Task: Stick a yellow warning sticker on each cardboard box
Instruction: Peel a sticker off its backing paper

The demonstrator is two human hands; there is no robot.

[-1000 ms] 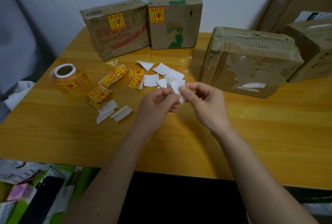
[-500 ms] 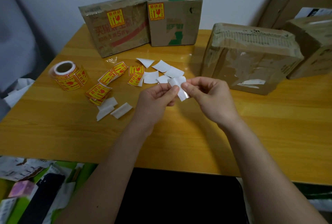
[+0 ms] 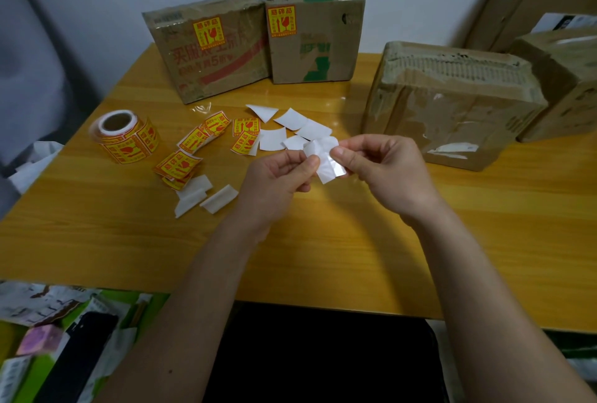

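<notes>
Both hands hold one sticker piece [image 3: 324, 160] above the table, its white back facing me. My left hand [image 3: 277, 173] pinches its left edge and my right hand [image 3: 381, 166] pinches its right edge. Two cardboard boxes at the back, the left box [image 3: 210, 63] and the middle box [image 3: 318, 43], each carry a yellow warning sticker on the front. A larger taped box [image 3: 452, 102] lies to the right of my hands with no yellow sticker showing. A roll of yellow stickers [image 3: 124, 136] sits at the left.
Loose yellow stickers [image 3: 206, 136] and white backing pieces [image 3: 290, 127] are scattered on the wooden table [image 3: 323, 257]. More cardboard boxes [image 3: 562, 79] stand at the far right. Papers and clutter [image 3: 48, 338] lie below the table's front left edge.
Both hands have lifted slightly and drawn a little apart, and more of the white piece shows between the fingers.
</notes>
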